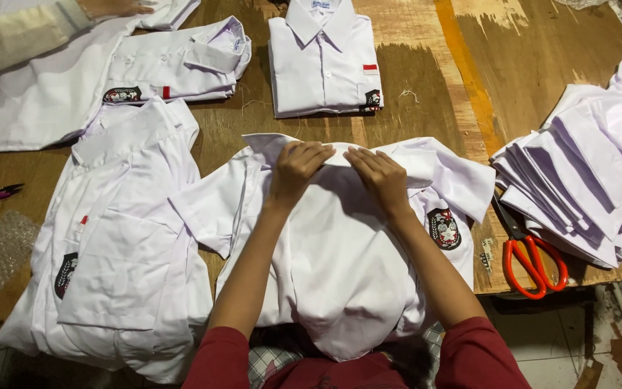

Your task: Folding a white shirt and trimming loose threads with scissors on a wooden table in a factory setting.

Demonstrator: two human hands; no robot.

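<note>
Your left hand [298, 167] and right hand [378, 175] lie side by side, fingers curled, pinching the collar of the shirt [340, 252] spread under them. Uneven pull could skew it. Scissors [530, 263] right of your right hand may snag.

matt white cloth shirt [340, 252], rough worn wood table [426, 94]

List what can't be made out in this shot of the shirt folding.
Head view only:
- The white shirt under the left hand and right hand: its collar is covered by both hands, its lower hem by the person's arms and lap.
- The orange-handled scissors: blades run under the stack of white cloth.
- A co-worker's hand: cut off by the top edge.
- The shirt's chest emblem: too small to make out.
</note>
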